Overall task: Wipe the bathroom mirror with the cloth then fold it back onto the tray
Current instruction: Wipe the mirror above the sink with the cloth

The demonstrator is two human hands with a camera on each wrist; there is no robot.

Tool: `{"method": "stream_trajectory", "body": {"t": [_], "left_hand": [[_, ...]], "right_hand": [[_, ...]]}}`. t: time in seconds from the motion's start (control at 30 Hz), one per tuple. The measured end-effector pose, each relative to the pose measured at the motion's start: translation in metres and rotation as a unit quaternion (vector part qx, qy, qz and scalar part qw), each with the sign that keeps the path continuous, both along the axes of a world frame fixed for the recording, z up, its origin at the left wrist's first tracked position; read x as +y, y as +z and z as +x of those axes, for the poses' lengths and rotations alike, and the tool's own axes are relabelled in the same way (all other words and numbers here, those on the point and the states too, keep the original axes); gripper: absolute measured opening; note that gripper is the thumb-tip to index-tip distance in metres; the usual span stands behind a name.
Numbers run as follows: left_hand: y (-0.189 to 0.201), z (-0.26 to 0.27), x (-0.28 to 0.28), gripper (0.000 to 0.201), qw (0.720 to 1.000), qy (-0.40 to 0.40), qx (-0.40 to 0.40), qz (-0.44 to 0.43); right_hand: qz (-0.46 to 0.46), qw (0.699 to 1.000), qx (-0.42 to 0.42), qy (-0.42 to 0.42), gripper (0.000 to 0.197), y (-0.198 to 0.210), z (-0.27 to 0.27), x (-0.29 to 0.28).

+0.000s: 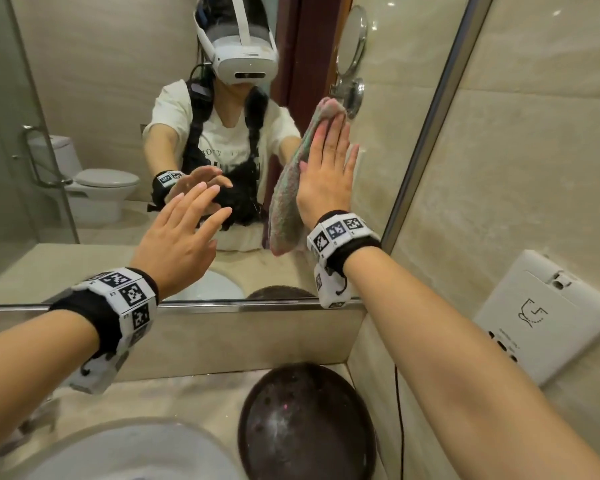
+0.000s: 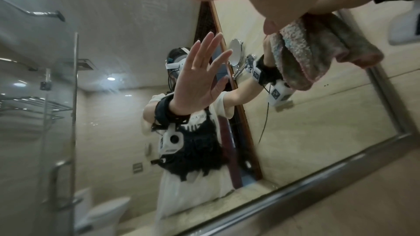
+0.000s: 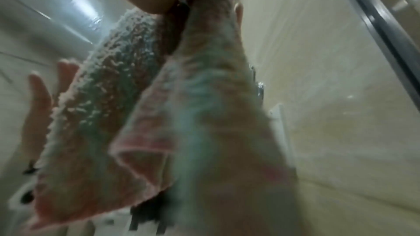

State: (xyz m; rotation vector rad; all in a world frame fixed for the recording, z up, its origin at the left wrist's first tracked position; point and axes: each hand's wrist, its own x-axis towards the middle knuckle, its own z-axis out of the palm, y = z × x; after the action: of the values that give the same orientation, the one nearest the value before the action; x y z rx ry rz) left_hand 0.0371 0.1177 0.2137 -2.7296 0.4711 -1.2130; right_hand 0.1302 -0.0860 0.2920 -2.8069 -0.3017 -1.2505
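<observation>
The wall mirror point(image 1: 101, 98) fills the upper left of the head view. My right hand point(image 1: 329, 157) lies flat with straight fingers and presses a fluffy pink-green cloth point(image 1: 286, 195) against the glass near the mirror's right edge. The cloth's lower end hangs loose below my wrist. My left hand point(image 1: 187, 223) is open with spread fingers, close to the glass left of the cloth; I cannot tell if it touches. In the left wrist view the cloth point(image 2: 318, 46) hangs in folds. It point(image 3: 204, 114) fills the right wrist view, blurred. A dark round tray point(image 1: 305, 427) sits on the counter below.
A metal frame point(image 1: 426, 126) borders the mirror on the right, with a tiled wall beyond it. A white wall socket panel point(image 1: 541, 317) is mounted low on that wall. The white basin rim point(image 1: 125, 452) lies at the bottom left, beside the tray.
</observation>
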Motion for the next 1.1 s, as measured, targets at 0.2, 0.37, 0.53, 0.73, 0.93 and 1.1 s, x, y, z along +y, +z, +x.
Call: {"method": "stream_trajectory", "body": {"t": [0.2,0.37,0.53,0.73,0.93,1.1], "left_hand": [[-0.012,-0.002,0.003,0.050,1.000,0.016,0.023,0.008],[-0.023,-0.003,0.008,0.050,0.999,0.022,0.042,0.019],[-0.033,-0.004,0.012,0.051,0.997,0.024,0.061,0.044],[-0.029,0.000,0.013,0.050,0.997,0.033,0.063,0.019],[-0.027,-0.008,0.019,0.049,0.997,0.046,0.064,0.008],[-0.038,-0.023,0.034,0.048,0.994,0.064,0.088,0.006]], "right_hand": [[-0.119,0.984,0.118,0.058,0.074,-0.125,-0.022,0.002],[-0.121,0.971,0.208,-0.006,0.088,-0.182,-0.034,-0.001],[0.005,0.995,0.098,-0.006,0.081,-0.109,-0.006,-0.012],[0.122,0.991,-0.041,-0.022,0.070,0.015,0.018,-0.018],[0.000,0.999,-0.036,0.037,0.068,-0.026,0.001,0.018],[-0.251,0.953,-0.004,0.168,0.063,-0.123,-0.006,0.031]]}}
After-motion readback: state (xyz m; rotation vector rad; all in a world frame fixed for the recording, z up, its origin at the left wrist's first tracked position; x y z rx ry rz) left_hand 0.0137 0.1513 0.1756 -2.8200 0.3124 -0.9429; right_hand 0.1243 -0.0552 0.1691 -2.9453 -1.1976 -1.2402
